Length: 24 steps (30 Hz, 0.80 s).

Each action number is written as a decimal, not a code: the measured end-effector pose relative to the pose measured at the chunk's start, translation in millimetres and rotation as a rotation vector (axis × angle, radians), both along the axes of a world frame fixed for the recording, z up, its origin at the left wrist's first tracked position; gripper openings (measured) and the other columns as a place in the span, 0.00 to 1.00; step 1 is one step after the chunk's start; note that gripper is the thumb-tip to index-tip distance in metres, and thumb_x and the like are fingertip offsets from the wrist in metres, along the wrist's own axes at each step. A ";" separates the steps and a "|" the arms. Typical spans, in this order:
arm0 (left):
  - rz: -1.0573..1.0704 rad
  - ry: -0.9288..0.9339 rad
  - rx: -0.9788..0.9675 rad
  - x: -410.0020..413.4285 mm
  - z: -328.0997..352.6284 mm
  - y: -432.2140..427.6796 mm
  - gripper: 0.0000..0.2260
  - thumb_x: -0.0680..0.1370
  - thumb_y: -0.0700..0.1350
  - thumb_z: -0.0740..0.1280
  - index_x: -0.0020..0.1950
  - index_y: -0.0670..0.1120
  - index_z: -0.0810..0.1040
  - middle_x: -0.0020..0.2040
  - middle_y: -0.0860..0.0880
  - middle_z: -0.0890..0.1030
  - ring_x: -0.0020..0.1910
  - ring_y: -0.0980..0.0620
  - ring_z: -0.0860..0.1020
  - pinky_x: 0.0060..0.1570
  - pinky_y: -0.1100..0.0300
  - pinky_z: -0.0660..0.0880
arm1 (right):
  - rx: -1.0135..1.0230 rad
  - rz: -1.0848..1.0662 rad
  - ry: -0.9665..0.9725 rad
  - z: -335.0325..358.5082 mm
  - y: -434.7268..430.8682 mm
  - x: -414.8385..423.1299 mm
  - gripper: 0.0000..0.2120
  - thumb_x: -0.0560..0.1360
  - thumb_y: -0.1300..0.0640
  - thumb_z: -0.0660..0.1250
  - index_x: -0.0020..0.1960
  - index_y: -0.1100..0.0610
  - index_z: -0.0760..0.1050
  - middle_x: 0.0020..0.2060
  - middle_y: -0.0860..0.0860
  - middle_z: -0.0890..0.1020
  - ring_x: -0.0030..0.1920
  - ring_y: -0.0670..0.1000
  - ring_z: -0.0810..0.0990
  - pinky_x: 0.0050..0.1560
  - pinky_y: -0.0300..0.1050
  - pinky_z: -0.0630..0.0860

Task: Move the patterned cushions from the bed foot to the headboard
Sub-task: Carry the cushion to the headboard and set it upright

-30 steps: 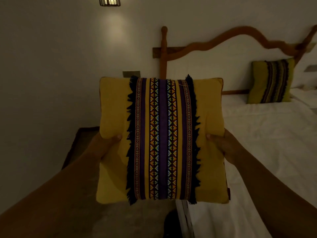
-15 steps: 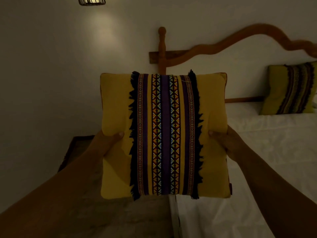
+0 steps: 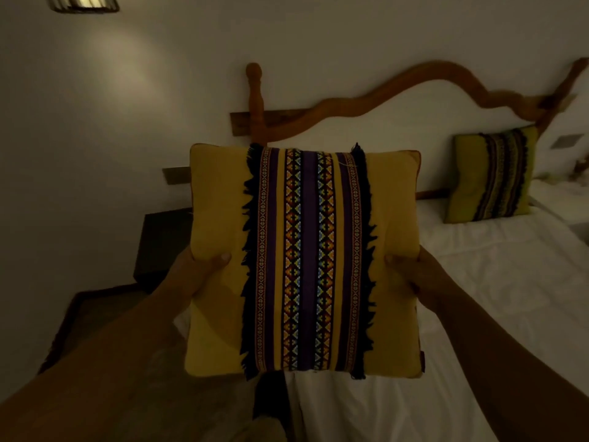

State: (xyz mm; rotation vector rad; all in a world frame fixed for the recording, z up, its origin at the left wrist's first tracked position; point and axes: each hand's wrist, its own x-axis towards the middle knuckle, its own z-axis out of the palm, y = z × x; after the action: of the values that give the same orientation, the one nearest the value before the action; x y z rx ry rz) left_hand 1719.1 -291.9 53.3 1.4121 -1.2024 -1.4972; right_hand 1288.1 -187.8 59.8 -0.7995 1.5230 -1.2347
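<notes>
Yellow cushion [image 3: 306, 260]: held upright in the air over the side edge of the bed [image 3: 494, 282], with its patterned, black-fringed centre band facing the camera; part of the headboard [image 3: 350, 106] is covered by its top edge.
Left hand [image 3: 191, 275]: closed on the cushion's left edge, thumb pressed onto the front face, fingers hidden behind.
Right hand [image 3: 411, 272]: closed on the cushion's right edge in the same way, thumb on the front.
Green cushion [image 3: 492, 177]: stood at the head edge of the bed, leaned against the headboard, well apart from the yellow one.
Bed: covered in white, creased linen.
Nightstand [image 3: 162, 240]: dark, set by the wall beside the bed's head corner.
Lamp [image 3: 84, 2]: lit, seen at the upper left on the wall.
</notes>
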 end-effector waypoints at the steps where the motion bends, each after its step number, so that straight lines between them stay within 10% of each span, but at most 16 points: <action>1: -0.025 0.010 0.007 -8.4 -4.7 -15.8 0.41 0.63 0.57 0.78 0.74 0.53 0.67 0.64 0.47 0.77 0.60 0.42 0.78 0.62 0.38 0.74 | 0.009 -0.023 0.014 -3.6 -10.3 -7.6 0.25 0.72 0.59 0.74 0.68 0.53 0.73 0.58 0.56 0.83 0.55 0.60 0.83 0.54 0.63 0.79; 9: -0.128 0.114 0.103 -87.2 -44.8 -162.4 0.42 0.58 0.60 0.80 0.70 0.56 0.71 0.63 0.48 0.81 0.60 0.42 0.81 0.57 0.39 0.78 | 0.108 -0.140 0.099 -34.7 -134.4 -69.6 0.22 0.71 0.57 0.75 0.64 0.53 0.76 0.54 0.55 0.84 0.50 0.56 0.85 0.43 0.52 0.82; 15: -0.164 0.242 0.208 -136.6 -73.9 -263.3 0.32 0.69 0.52 0.78 0.71 0.55 0.72 0.65 0.46 0.80 0.62 0.40 0.80 0.56 0.38 0.78 | 0.245 -0.156 0.189 -56.2 -227.5 -130.9 0.31 0.70 0.54 0.76 0.70 0.55 0.70 0.60 0.56 0.80 0.58 0.61 0.80 0.62 0.64 0.75; 24: -0.132 0.219 0.212 -212.7 -118.1 -349.0 0.28 0.71 0.48 0.75 0.70 0.52 0.73 0.62 0.48 0.82 0.58 0.45 0.82 0.49 0.46 0.82 | 0.259 -0.183 0.168 -102.5 -340.6 -198.1 0.33 0.69 0.57 0.77 0.71 0.54 0.69 0.59 0.55 0.80 0.55 0.58 0.81 0.58 0.62 0.77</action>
State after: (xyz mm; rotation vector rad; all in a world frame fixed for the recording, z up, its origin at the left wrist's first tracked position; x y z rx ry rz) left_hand 1506.5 -640.9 -64.8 1.2815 -1.0421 -1.8649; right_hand 1090.0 -528.4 -42.7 -0.6153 1.8837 -1.0905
